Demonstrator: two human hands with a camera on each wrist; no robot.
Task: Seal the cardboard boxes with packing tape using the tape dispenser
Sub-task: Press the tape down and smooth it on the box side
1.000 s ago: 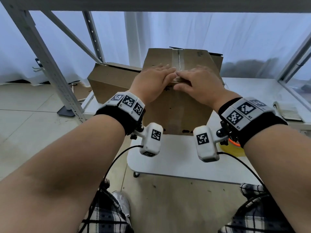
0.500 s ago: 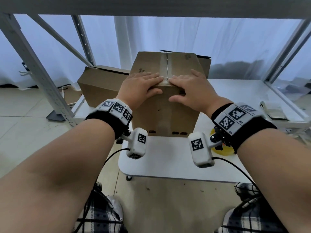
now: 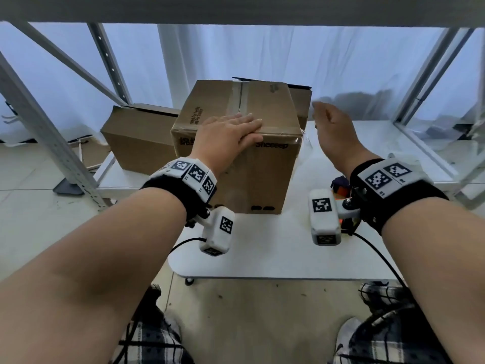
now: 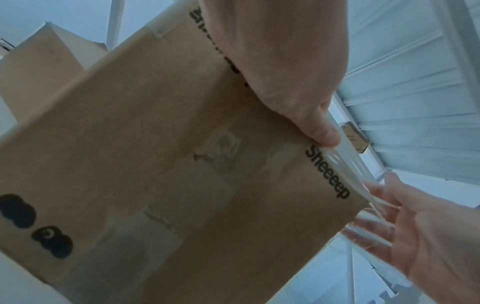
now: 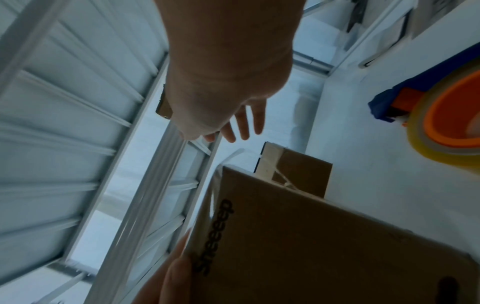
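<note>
A tall cardboard box (image 3: 265,177) printed "Sheeeep" stands on the white table (image 3: 262,253), with clear tape (image 3: 240,101) running along its top seam. My left hand (image 3: 233,131) lies flat with straight fingers on the box's front top edge, and its thumb (image 4: 320,133) sits over the front face. My right hand (image 3: 329,124) hovers open to the right of the box and touches nothing; its fingers (image 5: 245,123) are spread. The tape dispenser (image 5: 446,127), with an orange hub and a yellowish roll, lies on the table under my right wrist, mostly hidden in the head view.
A second cardboard box (image 3: 139,143) lies to the left on a lower shelf. A third box (image 3: 301,101) stands behind the main one. Grey metal rack posts (image 3: 44,127) frame the table on both sides, with white curtains behind. The table's right half is bare.
My right hand has lifted off the box top and swung out to the right. The left hand stays pressed on the front top edge.
</note>
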